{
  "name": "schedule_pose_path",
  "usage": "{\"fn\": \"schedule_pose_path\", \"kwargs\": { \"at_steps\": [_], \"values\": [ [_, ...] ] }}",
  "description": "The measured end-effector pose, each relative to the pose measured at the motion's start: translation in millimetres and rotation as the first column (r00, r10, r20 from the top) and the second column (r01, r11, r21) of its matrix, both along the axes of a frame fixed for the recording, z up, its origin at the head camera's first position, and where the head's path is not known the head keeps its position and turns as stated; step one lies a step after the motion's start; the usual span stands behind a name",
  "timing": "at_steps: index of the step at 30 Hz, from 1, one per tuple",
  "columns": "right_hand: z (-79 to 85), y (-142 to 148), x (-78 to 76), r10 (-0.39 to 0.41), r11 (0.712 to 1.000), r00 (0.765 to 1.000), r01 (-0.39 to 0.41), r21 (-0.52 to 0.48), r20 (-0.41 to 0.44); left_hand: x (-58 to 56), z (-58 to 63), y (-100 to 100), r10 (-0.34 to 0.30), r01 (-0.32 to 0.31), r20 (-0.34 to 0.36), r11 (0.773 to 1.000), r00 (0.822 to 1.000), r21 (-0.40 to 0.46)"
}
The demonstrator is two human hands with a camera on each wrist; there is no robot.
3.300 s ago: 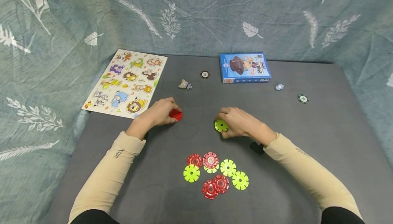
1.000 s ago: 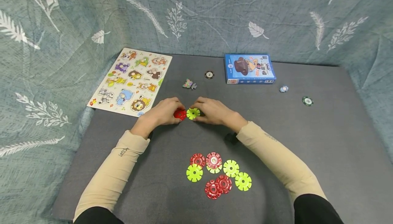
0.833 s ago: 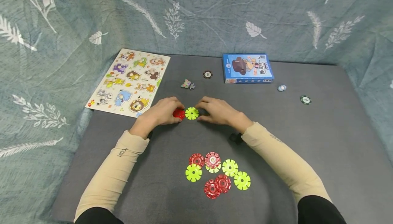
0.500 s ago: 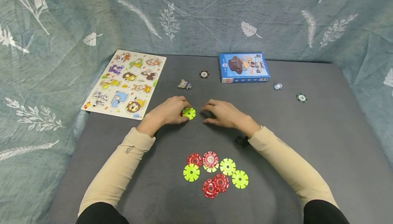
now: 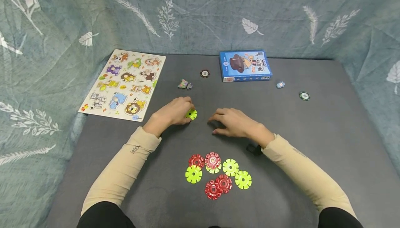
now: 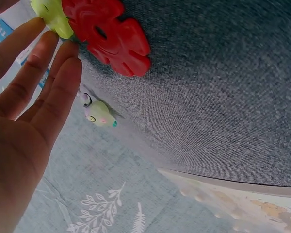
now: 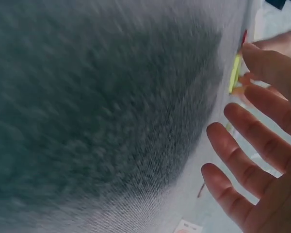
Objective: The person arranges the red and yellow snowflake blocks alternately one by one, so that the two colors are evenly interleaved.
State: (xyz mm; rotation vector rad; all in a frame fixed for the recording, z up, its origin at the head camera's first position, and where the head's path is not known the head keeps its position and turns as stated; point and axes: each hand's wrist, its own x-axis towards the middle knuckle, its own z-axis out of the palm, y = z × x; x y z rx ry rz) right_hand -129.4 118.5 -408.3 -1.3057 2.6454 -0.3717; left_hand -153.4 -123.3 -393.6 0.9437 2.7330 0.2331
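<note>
My left hand (image 5: 175, 111) pinches a yellow-green notched disc (image 5: 192, 114) between thumb and fingertips, left of the table's middle. In the left wrist view a red notched disc (image 6: 109, 39) sits against the yellow-green disc (image 6: 53, 17), close beside the fingers. From the head view the left hand covers that red disc. To the right, my right hand (image 5: 234, 122) hovers low over the table with nothing in it, its fingers loosely spread. Nearer the person lies a loose group of red discs (image 5: 223, 183) and yellow-green discs (image 5: 230, 167), some overlapping.
A wooden animal puzzle board (image 5: 122, 85) lies at the back left. Behind the hands are a small butterfly figure (image 5: 184, 84) and a black chip (image 5: 205, 73). A blue box (image 5: 246, 66), a small blue trinket (image 5: 280, 84) and a green chip (image 5: 304, 96) sit further right.
My right hand brought a yellow-green disc to the red one, let go and drew back rightward and toward the person. My left hand shifted right and took hold of the yellow-green disc.
</note>
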Motion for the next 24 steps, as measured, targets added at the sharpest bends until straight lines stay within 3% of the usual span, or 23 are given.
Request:
{"fn": "schedule_pose_path", "kwargs": {
  "at_steps": [9, 15, 19, 24],
  "values": [
    [-4.1, 3, 37.3, 0.153, 0.988, 0.988, -0.153, -0.018, 0.0, -1.1, 1.5, 1, -0.028, 0.028, 0.0, 1.0, 1.0, 0.012],
    [-7.8, 1, 60.4, 0.282, 0.958, 0.957, -0.285, -0.042, -0.064, -1.2, 2.5, 0, -0.025, 0.025, 0.007, 1.0, 1.0, 0.01],
    [-7.9, -1, 70.7, 0.341, 0.939, 0.934, -0.344, -0.02, -0.108, -1.2, 1.9, 0, -0.016, 0.016, 0.016, 1.0, 1.0, 0.012],
    [-7.7, -2, 76.1, 0.361, 0.932, 0.921, -0.362, 0.021, -0.148, -1.4, -0.9, -1, -0.01, 0.01, 0.02, 1.0, 1.0, 0.017]
  ]
}}
